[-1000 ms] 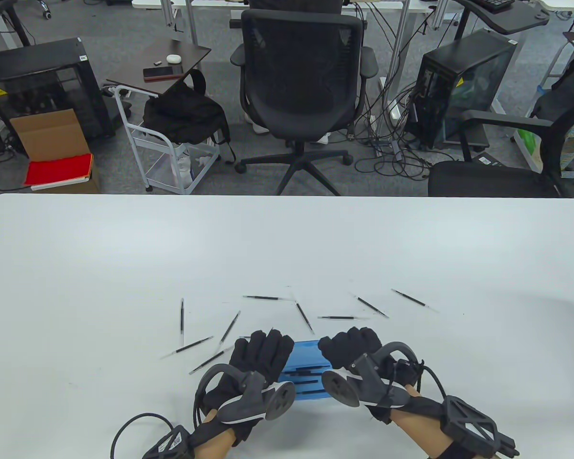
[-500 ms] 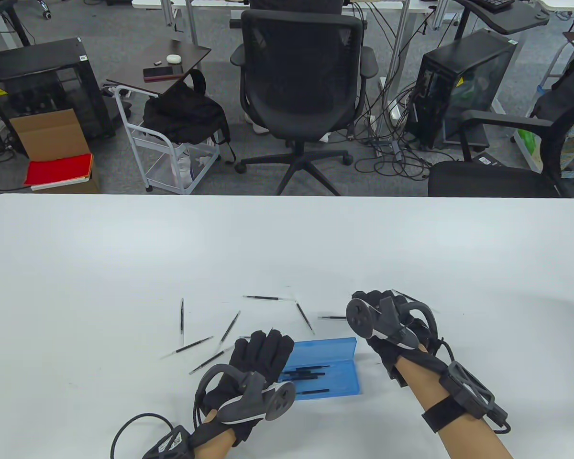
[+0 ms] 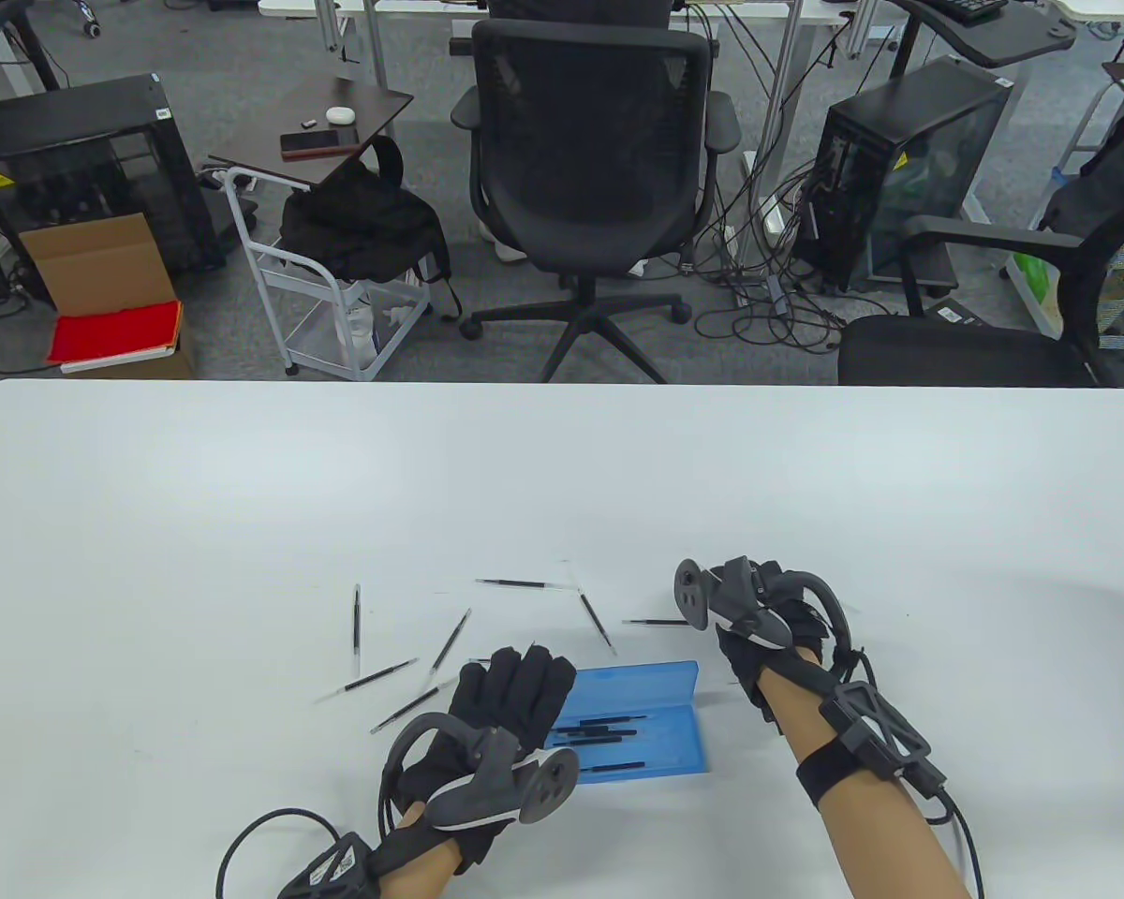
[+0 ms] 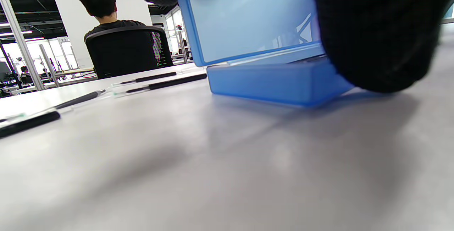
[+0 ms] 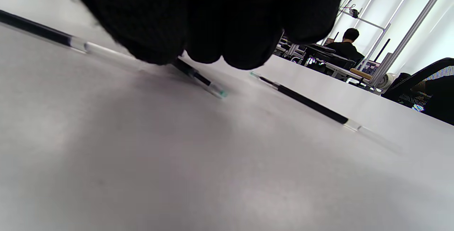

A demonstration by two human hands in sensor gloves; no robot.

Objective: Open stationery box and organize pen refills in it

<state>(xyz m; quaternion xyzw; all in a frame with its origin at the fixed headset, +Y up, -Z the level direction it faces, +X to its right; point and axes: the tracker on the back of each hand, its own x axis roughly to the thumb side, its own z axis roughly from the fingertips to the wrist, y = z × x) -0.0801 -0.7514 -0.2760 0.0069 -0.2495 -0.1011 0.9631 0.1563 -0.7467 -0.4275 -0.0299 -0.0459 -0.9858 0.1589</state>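
A white bench (image 3: 244,487) holds an open blue plastic box (image 3: 651,726) near its front edge, the lid standing up along the far side. A few black pen refills (image 3: 595,732) lie inside the box. The left hand (image 3: 506,702), in a black glove, rests on the box's left end with fingers fairly straight, steadying it rather than clasping it. The right hand (image 3: 768,623) is just right of the box, fingertips down on the bench; in the right wrist view its curled fingers (image 5: 212,21) press onto one refill (image 5: 202,79), though a firm pinch cannot be confirmed. More loose refills (image 3: 450,641) lie scattered on the bench beyond and left of the box.
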